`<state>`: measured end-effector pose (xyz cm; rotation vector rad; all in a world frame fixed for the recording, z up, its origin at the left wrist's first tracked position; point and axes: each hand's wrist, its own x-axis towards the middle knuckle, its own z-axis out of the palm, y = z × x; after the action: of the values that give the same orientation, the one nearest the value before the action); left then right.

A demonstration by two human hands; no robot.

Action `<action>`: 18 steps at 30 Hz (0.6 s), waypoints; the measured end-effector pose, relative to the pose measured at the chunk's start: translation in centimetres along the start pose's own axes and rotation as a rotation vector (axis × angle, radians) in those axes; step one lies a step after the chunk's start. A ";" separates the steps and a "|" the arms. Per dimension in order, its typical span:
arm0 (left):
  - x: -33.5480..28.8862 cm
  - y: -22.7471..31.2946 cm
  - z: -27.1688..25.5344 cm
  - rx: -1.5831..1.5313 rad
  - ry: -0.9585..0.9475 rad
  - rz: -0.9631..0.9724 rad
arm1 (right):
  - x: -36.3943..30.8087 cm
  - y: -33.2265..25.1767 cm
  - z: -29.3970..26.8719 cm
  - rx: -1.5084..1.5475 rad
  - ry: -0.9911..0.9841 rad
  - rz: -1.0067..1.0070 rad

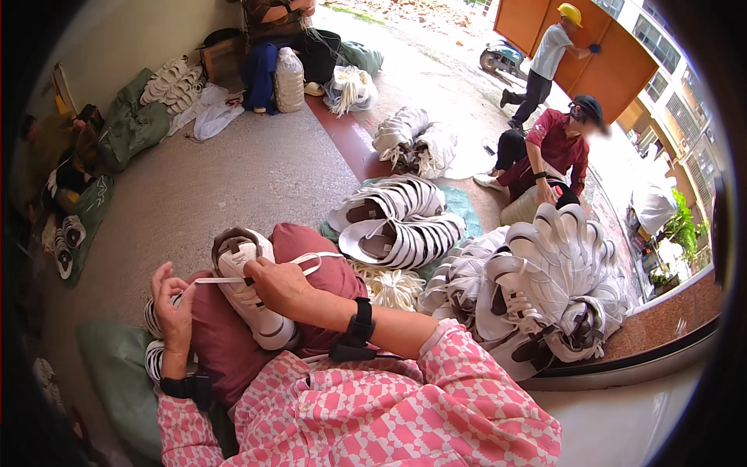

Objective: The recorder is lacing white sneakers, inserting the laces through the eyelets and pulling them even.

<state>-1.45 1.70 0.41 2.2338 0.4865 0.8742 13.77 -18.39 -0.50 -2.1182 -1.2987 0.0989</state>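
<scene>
A white sneaker (247, 272) with a grey-brown collar rests across my lap on dark red trousers (222, 342). My left hand (173, 303) is beside the shoe, thumb and fingers pinching one end of a white shoelace (214, 280), which runs taut toward the shoe's eyelets. Over the upper, my right hand (278, 286) is closed on the lace, its fingertips partly hidden. Something small and dark shows at those fingertips; I cannot make out what it is. Another stretch of lace loops away on the far side of my right hand.
Nested white shoes (401, 222) lie ahead, near a bundle of cream laces (389, 286). A tall shoe pile (552, 280) stands at right. Green sacking (117, 381) is at left. A seated person in red (556, 156) works beyond; another walks past an orange panel (576, 47).
</scene>
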 end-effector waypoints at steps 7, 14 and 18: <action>-2.6 -10.1 -9.4 0.128 0.524 -0.207 | -0.5 2.1 -3.2 0.415 0.154 -0.008; -7.7 -12.3 -11.6 -0.050 0.672 -0.585 | -3.2 6.4 -7.2 0.533 0.092 0.335; -7.0 -9.7 -7.4 -0.059 0.364 -0.459 | -4.5 5.3 -6.6 0.602 -0.178 0.384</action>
<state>-12.49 7.99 -5.57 1.7992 1.0769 1.0245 18.10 -26.93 0.57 -1.8179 -0.7947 0.7571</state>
